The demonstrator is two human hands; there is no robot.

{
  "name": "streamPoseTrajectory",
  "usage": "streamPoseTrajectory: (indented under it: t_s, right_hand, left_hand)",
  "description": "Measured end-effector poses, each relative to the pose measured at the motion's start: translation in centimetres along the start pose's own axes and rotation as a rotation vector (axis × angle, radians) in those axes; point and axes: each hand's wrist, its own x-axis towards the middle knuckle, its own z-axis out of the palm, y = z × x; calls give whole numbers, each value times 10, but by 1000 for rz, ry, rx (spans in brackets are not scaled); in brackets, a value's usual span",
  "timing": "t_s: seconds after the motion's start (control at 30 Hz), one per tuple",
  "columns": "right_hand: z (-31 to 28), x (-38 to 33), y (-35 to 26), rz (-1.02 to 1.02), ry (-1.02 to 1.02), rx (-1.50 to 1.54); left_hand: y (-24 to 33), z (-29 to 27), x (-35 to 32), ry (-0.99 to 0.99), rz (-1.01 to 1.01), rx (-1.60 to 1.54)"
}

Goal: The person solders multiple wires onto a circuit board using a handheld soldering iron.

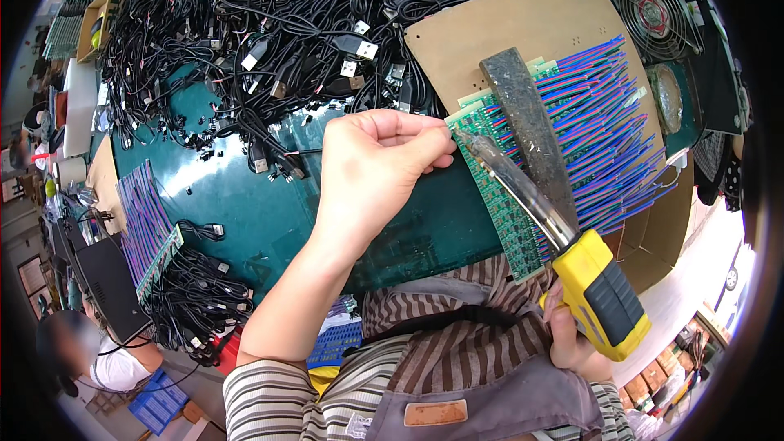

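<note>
My left hand point(376, 167) is closed, its fingertips pinched at the left edge of a row of small green circuit boards point(506, 212), apparently on a thin black wire. My right hand point(572, 335) grips the yellow and grey handle of a soldering iron point(596, 286). Its metal tip point(474, 143) points up and left, close to my left fingertips over the boards. Rows of red, blue and purple wires point(604, 114) fan out from the boards to the right. A dark flat bar point(531, 131) lies across them on a brown board point(523, 24).
A big tangle of black cables with plugs point(269, 41) covers the far side of the green table point(237, 204). Another wired board strip point(151, 229) and a cable bundle point(196, 294) lie at left. A fan point(657, 12) stands at right. Another person point(90, 359) sits lower left.
</note>
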Motion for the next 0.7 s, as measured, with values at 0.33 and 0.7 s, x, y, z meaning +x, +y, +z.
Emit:
streamPoseTrajectory:
  t_s: [0.33,0.7]
  right_hand:
    - [7,-9,5,154,71,146]
    - [5,-9,0,162,117,135]
  left_hand:
    - [0,-4,-1,-34,-1,-12]
    - [19,-42,-19,425,296,710]
